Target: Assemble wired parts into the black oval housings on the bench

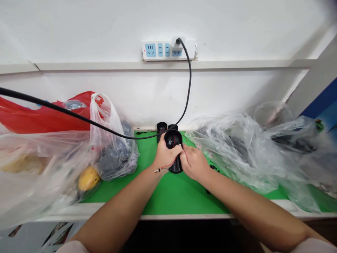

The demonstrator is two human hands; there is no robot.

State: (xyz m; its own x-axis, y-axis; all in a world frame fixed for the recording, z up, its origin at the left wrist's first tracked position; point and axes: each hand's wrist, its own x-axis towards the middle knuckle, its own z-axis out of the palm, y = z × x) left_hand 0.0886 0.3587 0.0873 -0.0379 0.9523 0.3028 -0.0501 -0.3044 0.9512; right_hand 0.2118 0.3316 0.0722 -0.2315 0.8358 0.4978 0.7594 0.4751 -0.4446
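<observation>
Hands at work over a green-topped desk (184,202), midway between its left and right ends and nearer the back edge than the front. The left hand (165,153) is wrapped around the left side of a black cylindrical housing (173,137), thumb across its front. The right hand (195,162) is curled closed, thumb and fingertips together at the housing's right rim; what they pinch, if anything, is too small to tell. Thin wires end in a small connector (158,170) beside the left wrist. Two more black cylinders (162,126) stand just behind, by the back edge. A white plastic bag (112,154) sits toward the left end, a clear plastic bag (237,151) toward the right. On the wall above, a black cable (190,75) is plugged into a power strip (155,51).
</observation>
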